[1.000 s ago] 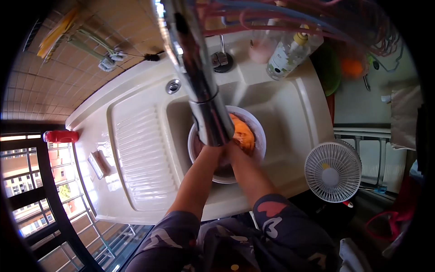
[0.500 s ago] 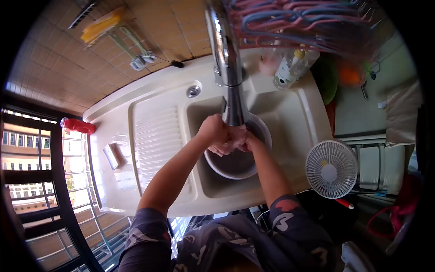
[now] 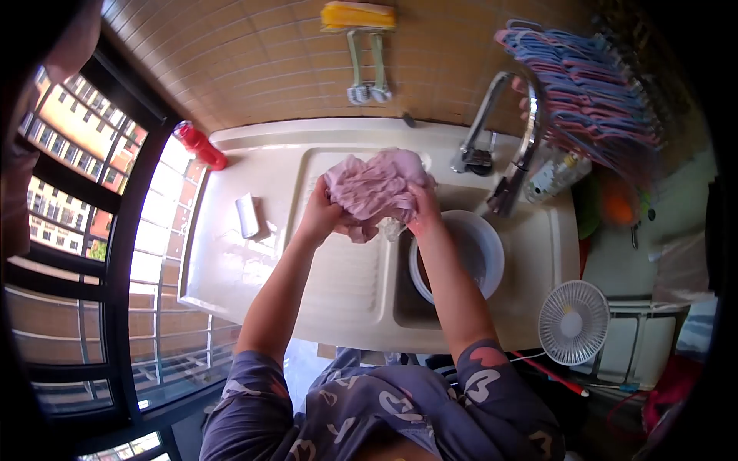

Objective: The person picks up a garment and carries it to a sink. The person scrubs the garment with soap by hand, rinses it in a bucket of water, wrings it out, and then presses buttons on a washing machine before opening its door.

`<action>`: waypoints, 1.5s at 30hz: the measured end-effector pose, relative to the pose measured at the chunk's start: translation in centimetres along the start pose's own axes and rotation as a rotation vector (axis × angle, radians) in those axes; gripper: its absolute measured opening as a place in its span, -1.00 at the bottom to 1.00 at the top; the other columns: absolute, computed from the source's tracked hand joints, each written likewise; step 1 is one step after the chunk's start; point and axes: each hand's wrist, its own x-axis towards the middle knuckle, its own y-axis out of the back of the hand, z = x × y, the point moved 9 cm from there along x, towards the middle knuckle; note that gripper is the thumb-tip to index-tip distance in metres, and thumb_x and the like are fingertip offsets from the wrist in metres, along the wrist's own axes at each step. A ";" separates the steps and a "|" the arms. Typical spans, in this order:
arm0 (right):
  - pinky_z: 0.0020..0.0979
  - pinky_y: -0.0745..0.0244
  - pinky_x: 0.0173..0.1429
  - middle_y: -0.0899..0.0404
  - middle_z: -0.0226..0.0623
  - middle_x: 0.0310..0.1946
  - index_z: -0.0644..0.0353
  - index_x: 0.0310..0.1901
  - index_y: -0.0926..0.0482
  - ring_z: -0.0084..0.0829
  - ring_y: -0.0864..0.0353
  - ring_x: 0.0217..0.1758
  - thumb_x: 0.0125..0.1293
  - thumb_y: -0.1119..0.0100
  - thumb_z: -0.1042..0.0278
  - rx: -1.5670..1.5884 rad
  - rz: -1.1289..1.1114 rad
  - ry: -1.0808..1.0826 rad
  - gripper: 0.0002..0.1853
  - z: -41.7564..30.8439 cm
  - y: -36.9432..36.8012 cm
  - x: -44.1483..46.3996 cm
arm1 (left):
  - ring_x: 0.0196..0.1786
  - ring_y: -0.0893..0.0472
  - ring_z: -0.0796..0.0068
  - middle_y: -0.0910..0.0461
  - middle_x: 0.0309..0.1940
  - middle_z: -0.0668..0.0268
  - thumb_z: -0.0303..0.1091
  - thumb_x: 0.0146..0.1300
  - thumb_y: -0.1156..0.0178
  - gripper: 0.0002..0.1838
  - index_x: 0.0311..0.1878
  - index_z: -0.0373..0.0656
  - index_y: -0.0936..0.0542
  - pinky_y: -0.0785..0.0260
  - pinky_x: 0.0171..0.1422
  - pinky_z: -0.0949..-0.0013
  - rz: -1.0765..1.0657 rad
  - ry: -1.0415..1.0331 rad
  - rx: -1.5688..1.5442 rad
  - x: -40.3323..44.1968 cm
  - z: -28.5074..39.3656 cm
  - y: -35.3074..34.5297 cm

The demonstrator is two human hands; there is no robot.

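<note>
A crumpled pale pink cloth garment (image 3: 375, 186) is bunched between my two hands, above the ribbed draining board (image 3: 346, 284). My left hand (image 3: 318, 215) grips its left side, fingers partly covered by the fabric. On the opposite side my right hand (image 3: 423, 209) is closed on the cloth, and a whitish bit of fabric hangs down near it. My right forearm crosses over the left rim of a white basin (image 3: 498, 265), which sits in the sink (image 3: 411, 311) with what looks like water inside.
A chrome faucet (image 3: 532, 115) arches at the back right, beside a clear bottle (image 3: 555, 175). Left lie a white block-like item (image 3: 247, 216) and a red bottle (image 3: 201, 146). Brushes (image 3: 367, 73) hang on the wall, hangers (image 3: 580, 84) at right. A white fan (image 3: 573, 323) stands right.
Both hands have lifted the pink garment out from under the faucet above the basin and moved it left over the draining board. The view has turned left, and the cloth is spread wider.
</note>
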 end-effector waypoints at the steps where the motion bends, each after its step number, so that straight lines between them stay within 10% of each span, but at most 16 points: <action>1: -0.32 -0.65 -0.01 -0.58 -0.27 -0.12 0.13 0.19 -0.47 -0.40 -0.64 -0.05 0.18 -0.02 0.68 -0.091 0.019 0.023 -0.49 0.7 -1.0 0.4 | 0.18 -0.55 0.35 -0.53 0.13 0.14 -0.55 0.17 -0.28 -0.38 0.30 -0.25 -0.29 -0.45 0.26 0.32 0.060 -0.023 0.021 -0.1 -1.2 2.3; 3: -0.39 -0.60 -0.12 -0.58 -0.31 -0.15 0.16 0.18 -0.47 -0.43 -0.63 -0.15 0.16 -0.01 0.66 -0.290 -0.032 -0.012 -0.50 3.0 -2.1 1.5 | -0.08 -0.64 0.25 -0.54 0.08 0.04 -0.57 0.22 -0.21 -0.40 0.31 -0.27 -0.22 -0.55 -0.09 0.28 0.077 -0.037 0.038 -0.9 -4.1 5.8; 7: -0.49 -0.38 -0.37 -0.57 -0.42 -0.29 0.20 0.08 -0.52 -0.52 -0.50 -0.39 0.10 -0.05 0.60 -0.636 0.000 0.058 -0.55 7.9 -0.9 1.1 | -0.17 -0.71 0.09 -0.57 -0.01 -0.07 -0.64 0.26 -0.13 -0.39 0.29 -0.30 -0.07 -0.63 -0.14 0.23 0.175 -0.116 0.282 -3.2 -9.7 10.8; 8: -0.43 -0.39 -0.36 -0.58 -0.40 -0.31 0.20 0.08 -0.52 -0.45 -0.51 -0.41 0.11 -0.08 0.56 -0.711 0.027 0.133 -0.57 9.1 1.2 1.4 | 0.00 -0.68 0.08 -0.59 0.00 -0.05 -0.65 0.24 -0.15 -0.37 0.30 -0.31 -0.07 -0.59 0.11 0.23 0.196 -0.207 0.323 -3.8 -10.5 11.2; 10: -0.27 -0.40 -0.24 -0.58 -0.23 -0.28 0.23 0.04 -0.53 -0.26 -0.51 -0.32 0.12 -0.15 0.45 -1.449 -0.014 0.638 -0.61 10.1 3.1 1.0 | 0.34 -0.44 0.02 -0.40 0.32 -0.03 -0.54 0.08 -0.28 -0.26 0.33 -0.36 -0.18 -0.29 0.43 0.12 0.128 -0.043 0.454 -5.1 -11.0 10.8; 11: -0.04 -0.33 0.25 -0.44 0.13 0.13 0.19 0.09 -0.50 0.06 -0.42 0.17 0.13 -0.29 0.14 -1.585 0.083 0.460 -0.49 10.8 3.1 -0.1 | 0.41 -0.33 -0.07 -0.31 0.38 -0.06 -0.44 0.03 -0.31 -0.21 0.35 -0.33 -0.21 -0.18 0.48 0.03 0.196 -0.109 0.715 -5.9 -10.8 10.8; 14: 0.13 -0.07 0.47 -0.22 0.21 0.36 0.08 0.27 -0.41 0.19 -0.20 0.42 0.20 -0.23 -0.19 -1.961 0.235 0.720 -0.30 12.6 -1.4 -2.1 | 0.57 0.05 -0.16 0.00 0.54 -0.04 -0.11 -0.06 -0.34 -0.05 0.43 -0.23 -0.24 0.17 0.58 -0.19 0.126 -0.027 1.095 -6.0 -11.1 8.2; 19: 0.26 0.22 0.54 0.12 -0.04 0.59 -0.14 0.52 -0.15 0.23 0.05 0.58 0.24 0.13 -0.55 -2.172 0.050 0.189 -0.07 15.1 1.3 6.8 | 0.62 0.13 -0.06 0.08 0.59 0.04 0.03 -0.02 -0.40 0.02 0.50 -0.12 -0.22 0.24 0.59 -0.25 0.029 0.025 1.279 -3.8 -12.0 6.0; 24: 0.16 -0.05 0.50 -0.14 -0.02 0.50 -0.16 0.42 -0.32 0.16 -0.17 0.50 0.25 -0.03 -0.41 -2.197 -0.153 -0.023 -0.21 11.6 -1.4 9.8 | 0.64 0.14 0.02 0.08 0.61 0.13 0.10 0.05 -0.32 -0.05 0.49 -0.09 -0.26 0.29 0.61 -0.22 -0.024 0.053 1.293 -2.9 -12.1 5.8; 28: -0.15 -0.55 0.04 -0.63 -0.14 -0.05 0.14 -0.10 -0.63 -0.07 -0.60 0.02 0.22 -0.30 0.25 -1.816 -0.184 1.001 -0.74 -2.7 -17.4 5.6 | 0.64 0.14 0.02 0.10 0.61 0.11 0.11 0.06 -0.30 -0.06 0.49 -0.09 -0.26 0.30 0.61 -0.20 -0.048 0.100 1.290 -2.7 -11.3 5.9; 33: -0.17 -0.49 0.18 -0.58 -0.17 0.08 0.12 0.06 -0.57 -0.08 -0.58 0.10 0.33 -0.23 0.12 -1.742 -0.102 1.604 -0.64 -14.6 -30.7 8.2 | 0.64 0.13 0.04 0.10 0.61 0.08 0.12 0.04 -0.29 -0.03 0.49 -0.14 -0.24 0.28 0.61 -0.17 -0.049 0.118 1.280 -2.8 -10.8 6.0; 37: -0.21 -0.37 0.38 -0.39 -0.09 0.35 0.05 0.44 -0.25 -0.08 -0.45 0.34 0.37 -0.01 -0.34 -2.120 -0.179 0.868 -0.22 -16.1 -29.8 17.8 | 0.64 0.17 0.05 0.10 0.61 0.09 0.18 0.05 -0.26 -0.03 0.48 -0.16 -0.26 0.28 0.61 -0.18 -0.027 0.100 1.335 -2.7 -11.3 5.9; 45: -0.23 -0.39 0.34 -0.45 -0.04 0.30 -0.13 0.48 -0.21 -0.08 -0.52 0.27 0.28 -0.11 -0.41 -2.259 -0.373 0.605 -0.15 -16.1 -31.6 18.2 | 0.63 0.14 0.05 0.06 0.59 0.05 0.07 0.03 -0.29 -0.06 0.47 -0.14 -0.26 0.23 0.61 -0.12 -0.018 0.108 1.289 -2.7 -10.5 5.9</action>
